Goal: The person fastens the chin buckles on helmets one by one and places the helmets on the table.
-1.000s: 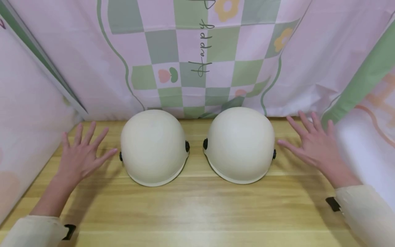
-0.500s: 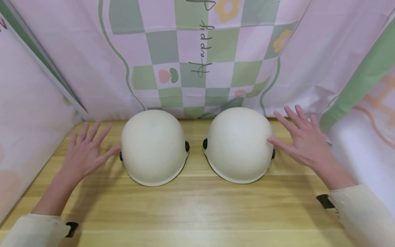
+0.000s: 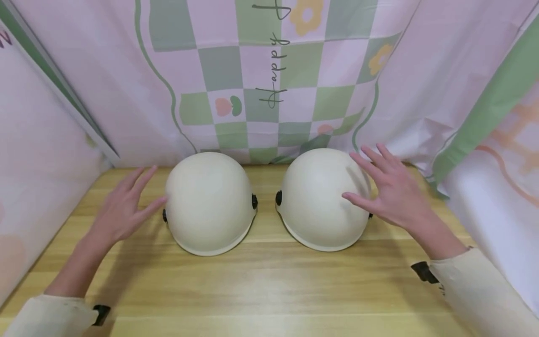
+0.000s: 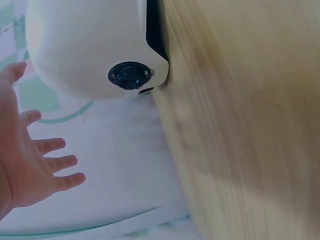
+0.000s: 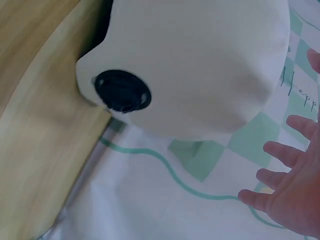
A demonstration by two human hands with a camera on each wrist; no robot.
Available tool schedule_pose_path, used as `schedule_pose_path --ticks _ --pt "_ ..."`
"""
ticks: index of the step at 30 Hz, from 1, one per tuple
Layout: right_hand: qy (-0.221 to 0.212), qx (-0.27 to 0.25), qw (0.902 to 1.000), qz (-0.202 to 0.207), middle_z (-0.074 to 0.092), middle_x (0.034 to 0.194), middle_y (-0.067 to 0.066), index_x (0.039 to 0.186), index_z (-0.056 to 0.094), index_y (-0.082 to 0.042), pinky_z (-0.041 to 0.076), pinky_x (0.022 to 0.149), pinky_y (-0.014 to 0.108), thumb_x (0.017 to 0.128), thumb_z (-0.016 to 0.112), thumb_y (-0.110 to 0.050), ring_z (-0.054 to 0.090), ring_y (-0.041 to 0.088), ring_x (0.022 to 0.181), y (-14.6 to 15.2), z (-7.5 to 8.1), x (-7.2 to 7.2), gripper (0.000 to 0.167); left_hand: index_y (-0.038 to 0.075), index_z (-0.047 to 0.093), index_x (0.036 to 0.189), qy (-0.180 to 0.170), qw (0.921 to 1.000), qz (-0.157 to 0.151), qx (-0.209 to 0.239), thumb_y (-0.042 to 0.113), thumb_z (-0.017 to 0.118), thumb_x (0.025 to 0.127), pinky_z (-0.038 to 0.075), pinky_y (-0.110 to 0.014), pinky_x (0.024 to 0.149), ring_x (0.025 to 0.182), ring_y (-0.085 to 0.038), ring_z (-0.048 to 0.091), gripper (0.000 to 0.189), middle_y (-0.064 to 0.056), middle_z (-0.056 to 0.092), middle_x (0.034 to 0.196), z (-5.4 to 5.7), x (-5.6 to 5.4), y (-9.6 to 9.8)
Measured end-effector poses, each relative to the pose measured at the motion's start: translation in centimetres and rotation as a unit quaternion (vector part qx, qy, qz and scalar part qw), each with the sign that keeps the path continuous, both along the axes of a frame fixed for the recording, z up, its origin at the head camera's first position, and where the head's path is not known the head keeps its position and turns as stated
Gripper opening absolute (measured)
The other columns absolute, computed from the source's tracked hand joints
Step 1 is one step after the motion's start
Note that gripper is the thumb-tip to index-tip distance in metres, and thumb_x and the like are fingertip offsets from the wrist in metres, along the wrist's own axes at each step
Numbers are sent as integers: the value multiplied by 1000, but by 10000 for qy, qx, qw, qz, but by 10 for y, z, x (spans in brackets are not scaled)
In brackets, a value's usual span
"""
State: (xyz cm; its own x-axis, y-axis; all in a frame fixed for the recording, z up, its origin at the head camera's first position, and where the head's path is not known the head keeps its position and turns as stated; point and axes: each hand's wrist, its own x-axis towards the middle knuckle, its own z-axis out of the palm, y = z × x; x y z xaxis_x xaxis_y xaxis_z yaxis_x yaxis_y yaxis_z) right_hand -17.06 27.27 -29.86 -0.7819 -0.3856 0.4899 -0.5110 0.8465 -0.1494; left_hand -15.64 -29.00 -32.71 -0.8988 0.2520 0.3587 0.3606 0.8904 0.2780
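Two cream helmets with black round side knobs sit dome up, side by side on the wooden table. Just left of the left helmet (image 3: 210, 206) hovers my left hand (image 3: 122, 208), fingers extended and thumb tip close to the shell. My right hand (image 3: 393, 192) hangs over the outer side of the right helmet (image 3: 322, 201), fingers spread, partly covering it and its right knob. The left wrist view shows the hand apart from the left helmet (image 4: 90, 45). In the right wrist view a gap also shows between the fingers and the right helmet (image 5: 200, 65). Both hands hold nothing.
The wooden table (image 3: 261, 290) stretches in front of the helmets. A checkered pink and green curtain (image 3: 261, 70) hangs right behind them. More fabric with green edging (image 3: 488, 107) encloses the right side, and a pale cloth (image 3: 38, 154) stands at the left.
My right hand has moved left, from beside the right helmet to over its outer side. My left hand has shifted slightly right and turned, its fingers drawn closer together.
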Motion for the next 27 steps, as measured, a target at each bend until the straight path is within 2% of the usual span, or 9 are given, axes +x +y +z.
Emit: schedule_pose_path --ticks 5,10,13,16,20,23,27 --pt "4 -159 9998 140 48 155 22 151 54 -14 32 115 66 79 85 -48 33 46 149 -9 1 1 85 9 35 161 -49 9997 -93 226 46 65 99 32 -80 100 138 -58 37 78 -31 34 159 2 0 6" --pt "-96 -388 9989 248 50 153 22 150 55 -14 34 114 66 78 87 -41 37 47 146 -15 1 0 83 6 39 158 78 9988 -250 403 42 70 97 33 -77 103 139 -55 38 78 -29 38 157 7 0 17" --pt "-231 -536 9980 231 49 154 22 150 54 -14 33 113 68 79 87 -40 38 47 145 -16 1 -1 83 8 40 158 99 9979 -344 531 40 72 95 35 -76 104 139 -52 40 77 -26 40 156 11 0 27" --pt "-422 -633 9969 174 47 155 22 152 53 -13 33 112 70 81 86 -40 37 48 146 -16 1 -2 83 12 41 159 86 9971 -413 640 38 74 95 35 -75 105 140 -49 40 77 -23 41 156 14 -1 37" --pt "-904 -876 9920 21 42 159 21 155 48 -14 29 112 74 84 84 -39 32 46 149 -15 2 -3 83 14 40 160 21 9956 -522 774 39 73 95 33 -74 107 144 -46 38 76 -20 39 159 19 -3 52" --pt "-1286 -1076 9858 -140 38 162 19 158 44 -17 26 112 75 87 82 -41 29 44 151 -14 2 -4 84 12 40 159 67 9939 -711 841 39 72 96 33 -72 109 144 -45 38 76 -19 40 159 22 -8 64" --pt "-1499 -1223 9809 -210 35 163 21 159 41 -15 26 111 77 88 81 -41 29 45 150 -10 -2 -7 86 12 40 159 148 9907 -999 916 37 73 95 34 -69 111 144 -42 40 76 -18 41 158 24 -16 81"
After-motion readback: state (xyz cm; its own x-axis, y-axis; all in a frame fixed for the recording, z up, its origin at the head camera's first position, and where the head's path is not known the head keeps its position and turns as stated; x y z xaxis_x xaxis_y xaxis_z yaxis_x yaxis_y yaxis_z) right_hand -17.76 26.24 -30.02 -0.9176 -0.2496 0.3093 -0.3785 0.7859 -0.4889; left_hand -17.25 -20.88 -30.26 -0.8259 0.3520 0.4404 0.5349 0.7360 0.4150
